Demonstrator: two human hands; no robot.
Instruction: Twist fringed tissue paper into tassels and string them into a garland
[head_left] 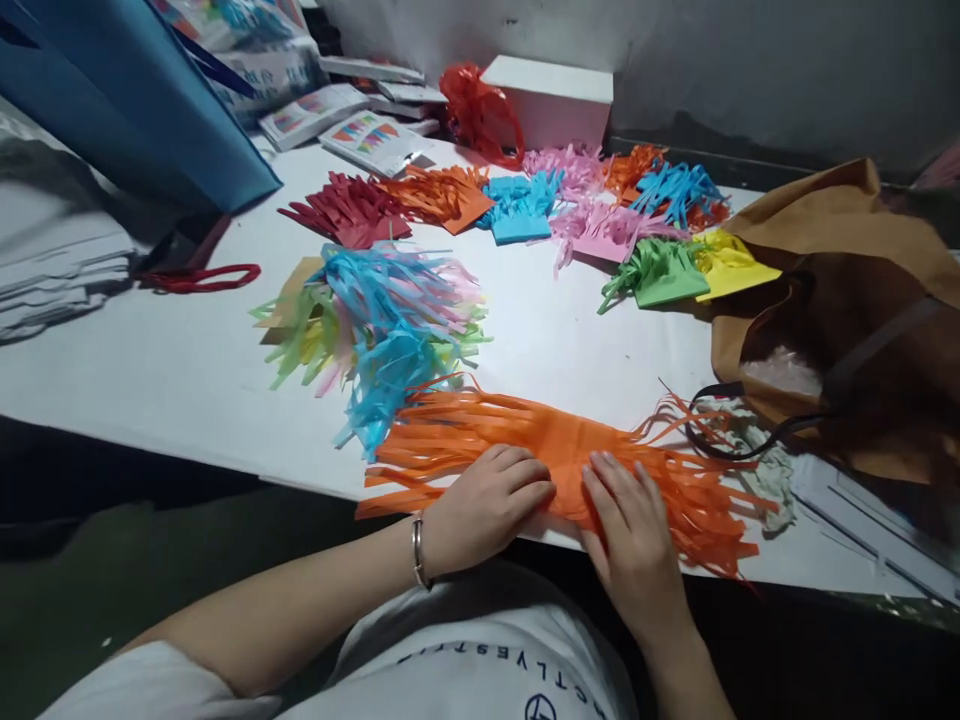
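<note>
An orange fringed paper piece (555, 440) lies flat at the near edge of the white table (187, 370), its cut strips fanning out left and right. My left hand (487, 505) rests on its left part with fingers curled and pressed down on the paper. My right hand (630, 520) lies on the middle and right part, fingers stretched flat and close together. A thin bracelet (417, 550) circles my left wrist. Just beyond the orange piece sits a heap of blue, green, pink and yellow fringed paper (382, 320).
Further back lie fringed pieces in dark red (349, 210), orange (442, 195), blue (521, 205), pink (600, 225), green (656, 272) and yellow (731, 262). A brown bag (847, 300) stands open at the right, a blue bag (142, 100) at the back left, a white box (551, 100) behind.
</note>
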